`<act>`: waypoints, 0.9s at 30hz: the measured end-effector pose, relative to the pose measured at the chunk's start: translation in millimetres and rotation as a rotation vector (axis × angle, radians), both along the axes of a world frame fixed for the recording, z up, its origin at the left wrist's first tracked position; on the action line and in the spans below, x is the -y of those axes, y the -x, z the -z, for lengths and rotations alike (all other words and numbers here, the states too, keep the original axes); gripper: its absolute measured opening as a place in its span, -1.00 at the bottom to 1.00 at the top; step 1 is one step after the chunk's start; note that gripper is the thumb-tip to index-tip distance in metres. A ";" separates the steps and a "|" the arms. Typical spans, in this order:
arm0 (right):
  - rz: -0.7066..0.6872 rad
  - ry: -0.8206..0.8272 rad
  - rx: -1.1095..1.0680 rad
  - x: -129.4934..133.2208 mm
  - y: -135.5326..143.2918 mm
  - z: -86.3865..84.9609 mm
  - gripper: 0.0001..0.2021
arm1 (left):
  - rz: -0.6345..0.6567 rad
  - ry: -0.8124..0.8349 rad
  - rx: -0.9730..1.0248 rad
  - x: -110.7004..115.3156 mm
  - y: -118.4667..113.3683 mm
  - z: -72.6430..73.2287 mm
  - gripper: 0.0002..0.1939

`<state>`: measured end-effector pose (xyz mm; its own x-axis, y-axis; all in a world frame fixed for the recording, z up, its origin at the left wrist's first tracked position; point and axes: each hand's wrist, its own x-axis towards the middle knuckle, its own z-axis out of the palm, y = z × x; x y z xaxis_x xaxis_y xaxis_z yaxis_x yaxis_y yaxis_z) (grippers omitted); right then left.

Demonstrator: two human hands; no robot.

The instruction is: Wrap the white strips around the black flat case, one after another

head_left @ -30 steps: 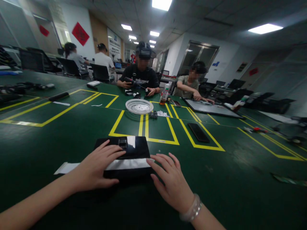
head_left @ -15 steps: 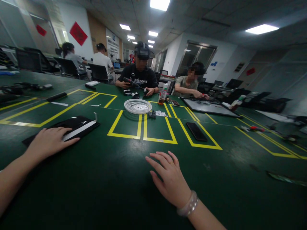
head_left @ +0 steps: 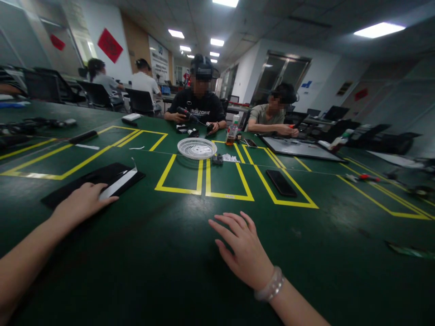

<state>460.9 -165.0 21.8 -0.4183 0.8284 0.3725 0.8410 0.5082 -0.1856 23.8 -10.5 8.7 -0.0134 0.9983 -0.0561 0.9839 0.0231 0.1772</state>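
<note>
My left hand (head_left: 81, 200) lies on a flat black plastic bag (head_left: 88, 179), its fingers spread across the surface and thumb held apart. Along the bag's right side runs a white strip (head_left: 120, 181), with a thin end curling up at the far edge. My right hand (head_left: 243, 251), open with fingers stretched forward, is over the green table (head_left: 152, 262) and holds nothing. Whether its palm touches the tabletop I cannot tell. A pale beaded bracelet (head_left: 271, 287) circles the right wrist.
Yellow tape outlines (head_left: 231, 197) mark the table. A black phone (head_left: 281, 182) lies ahead to the right. Farther off are a white round basket (head_left: 196, 151), a small grey part (head_left: 217, 159) and a bottle (head_left: 231, 136). Two people work across the table; one holds a power drill (head_left: 187, 114).
The view has shifted slightly, so most things sit a little farther right. Both hands keep nearly the same pose. Across the table, the right-hand person's hands have moved.
</note>
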 end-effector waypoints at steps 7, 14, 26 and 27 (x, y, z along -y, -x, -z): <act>0.005 -0.009 0.021 0.5 -0.5 -0.7 -0.54 | 0.194 -0.042 0.118 14.8 -36.3 -4.2 -0.35; -0.090 0.086 0.012 2.1 6.7 -0.8 -0.77 | 0.776 -0.034 0.411 64.5 -112.5 2.4 -0.53; -0.027 0.246 -0.502 -4.2 4.4 -1.5 -0.78 | 0.679 -0.184 0.252 55.2 -103.3 -2.6 -0.36; 0.037 0.259 -0.643 -7.2 1.7 -0.8 -0.76 | 0.575 -0.238 0.174 44.3 -90.2 -2.6 -0.32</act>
<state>459.2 -157.8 22.6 -0.1502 0.9337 0.3251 0.5392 0.3530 -0.7646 114.0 -54.8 11.3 0.5168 0.8287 0.2148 0.7840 -0.5589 0.2701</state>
